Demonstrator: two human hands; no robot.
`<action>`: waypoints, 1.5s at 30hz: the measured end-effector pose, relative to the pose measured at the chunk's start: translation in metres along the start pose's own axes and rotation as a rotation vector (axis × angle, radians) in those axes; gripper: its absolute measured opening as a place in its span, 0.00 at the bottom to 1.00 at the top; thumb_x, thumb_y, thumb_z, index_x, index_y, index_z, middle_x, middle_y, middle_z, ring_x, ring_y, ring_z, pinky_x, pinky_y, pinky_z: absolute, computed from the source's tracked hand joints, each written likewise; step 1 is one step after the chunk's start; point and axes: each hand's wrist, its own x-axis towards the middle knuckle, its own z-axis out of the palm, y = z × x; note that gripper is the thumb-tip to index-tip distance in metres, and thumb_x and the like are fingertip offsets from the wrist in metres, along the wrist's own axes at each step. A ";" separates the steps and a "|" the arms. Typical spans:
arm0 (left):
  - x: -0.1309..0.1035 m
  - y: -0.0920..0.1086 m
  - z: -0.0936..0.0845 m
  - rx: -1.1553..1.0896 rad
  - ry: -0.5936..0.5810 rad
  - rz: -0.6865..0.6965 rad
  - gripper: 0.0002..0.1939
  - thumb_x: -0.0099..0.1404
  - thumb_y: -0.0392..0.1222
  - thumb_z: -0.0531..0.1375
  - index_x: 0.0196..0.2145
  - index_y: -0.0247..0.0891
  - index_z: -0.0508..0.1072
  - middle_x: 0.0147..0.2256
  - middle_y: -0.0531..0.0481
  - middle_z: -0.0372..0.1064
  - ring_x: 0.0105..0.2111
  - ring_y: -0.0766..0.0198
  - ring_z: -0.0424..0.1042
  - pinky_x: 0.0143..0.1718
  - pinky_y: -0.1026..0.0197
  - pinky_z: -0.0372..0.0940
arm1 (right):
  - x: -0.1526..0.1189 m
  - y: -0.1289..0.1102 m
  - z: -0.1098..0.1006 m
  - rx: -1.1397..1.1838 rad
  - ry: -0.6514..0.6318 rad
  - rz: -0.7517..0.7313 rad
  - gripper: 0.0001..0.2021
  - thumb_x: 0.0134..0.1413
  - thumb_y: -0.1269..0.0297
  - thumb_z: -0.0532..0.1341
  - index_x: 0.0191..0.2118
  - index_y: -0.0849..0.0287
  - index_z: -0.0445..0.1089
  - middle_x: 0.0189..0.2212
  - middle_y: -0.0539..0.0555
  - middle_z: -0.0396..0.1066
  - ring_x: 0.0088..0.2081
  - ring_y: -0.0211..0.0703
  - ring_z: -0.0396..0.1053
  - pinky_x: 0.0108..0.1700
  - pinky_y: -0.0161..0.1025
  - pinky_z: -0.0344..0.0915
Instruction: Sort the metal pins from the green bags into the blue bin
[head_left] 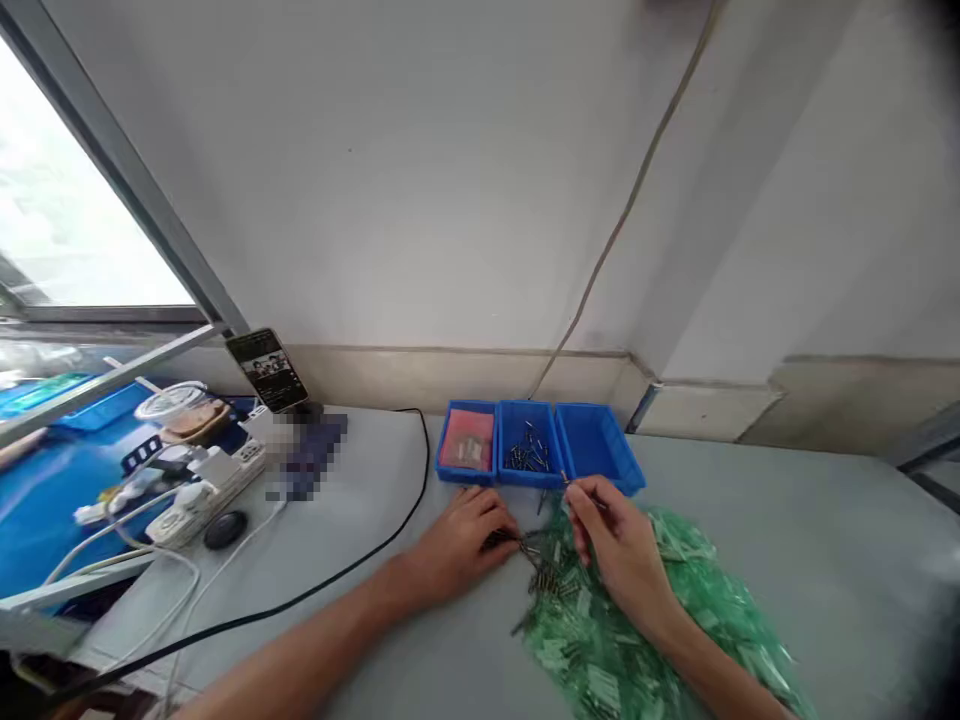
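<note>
My left hand (469, 535) rests on the grey table below the left blue bin, its curled fingers closed round several small dark metal pins. My right hand (611, 535) is raised over the edge of a green plastic bag (600, 650), pinching one small metal pin (565, 478) near the front of the blue bins. More loose pins (551, 582) lie in a heap between the hands, partly on the bag. The middle blue bin (530, 478) holds a scatter of similar pins. In the left blue bin (444, 470) are a pink sheet and a small clear packet.
The right blue bin (600, 450) stands against the wall side. A black cable (360, 550) crosses the table at left. Beyond it are a mouse (225, 530), a power strip (244, 462), white cables and an upright phone (268, 370). A wall (450, 200) bounds the table's back.
</note>
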 end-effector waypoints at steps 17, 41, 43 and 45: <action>0.000 0.007 -0.005 0.038 0.001 0.009 0.05 0.77 0.43 0.63 0.47 0.41 0.78 0.44 0.48 0.73 0.46 0.57 0.69 0.51 0.55 0.59 | 0.016 -0.005 0.003 0.056 0.003 0.094 0.26 0.61 0.34 0.63 0.44 0.55 0.72 0.26 0.46 0.67 0.16 0.32 0.53 0.15 0.33 0.53; -0.001 0.002 0.000 0.063 0.073 -0.044 0.02 0.75 0.38 0.64 0.43 0.39 0.75 0.44 0.49 0.72 0.46 0.58 0.69 0.51 0.54 0.61 | -0.003 0.017 0.003 -1.100 -0.296 -0.598 0.06 0.66 0.70 0.65 0.39 0.54 0.68 0.37 0.53 0.71 0.41 0.54 0.69 0.41 0.45 0.59; -0.001 0.003 -0.001 0.061 0.073 -0.049 0.02 0.75 0.38 0.65 0.44 0.39 0.75 0.44 0.50 0.72 0.47 0.58 0.69 0.51 0.54 0.60 | -0.004 0.018 0.005 -1.108 -0.272 -0.616 0.06 0.65 0.71 0.64 0.37 0.54 0.67 0.36 0.52 0.71 0.40 0.54 0.69 0.40 0.44 0.58; -0.001 0.003 -0.001 0.064 0.077 -0.054 0.03 0.75 0.38 0.65 0.44 0.39 0.75 0.44 0.49 0.72 0.47 0.58 0.69 0.52 0.54 0.60 | -0.004 0.018 0.006 -1.104 -0.256 -0.625 0.07 0.65 0.72 0.63 0.36 0.54 0.66 0.35 0.52 0.70 0.38 0.53 0.69 0.40 0.44 0.58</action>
